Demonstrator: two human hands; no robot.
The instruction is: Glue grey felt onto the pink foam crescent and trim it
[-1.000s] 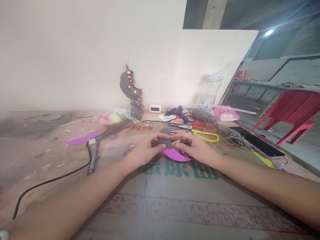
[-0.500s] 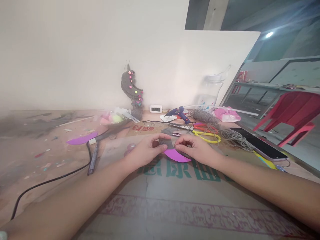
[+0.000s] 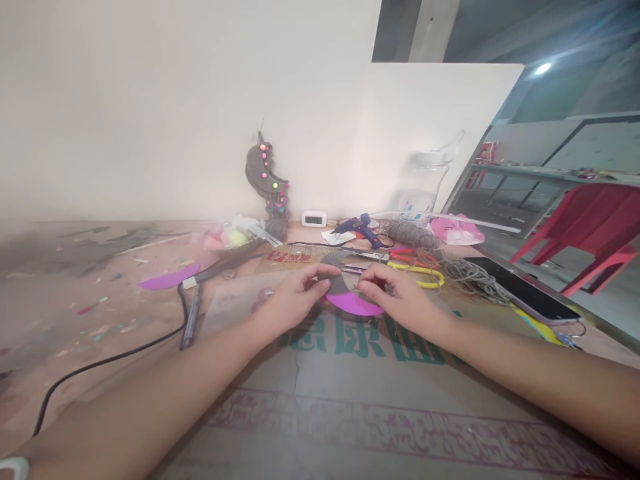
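Observation:
A purple crescent-shaped piece (image 3: 354, 305), partly wrapped in grey yarn (image 3: 336, 265), is held just above the cardboard in front of me. My left hand (image 3: 295, 297) grips its wrapped left part between thumb and fingers. At the crescent's right side, my right hand (image 3: 400, 291) has thumb and forefinger pinched together. What lies in that pinch is too small to make out. Yellow-handled scissors (image 3: 417, 273) lie just beyond my right hand, beside a red-handled tool (image 3: 413, 255).
Behind stand a blue glue gun (image 3: 361, 230), a white digital clock (image 3: 314, 219) and a clear bottle (image 3: 423, 183). Grey yarn coils (image 3: 477, 280) and a phone (image 3: 520, 287) lie right. Another purple piece (image 3: 169, 276), a pen (image 3: 190, 317) and a black cable (image 3: 110, 355) lie left.
My right hand has moved slightly right, widening the gap from my left hand. The crescent's purple part sits slightly higher in view, and the whole view has shifted a little.

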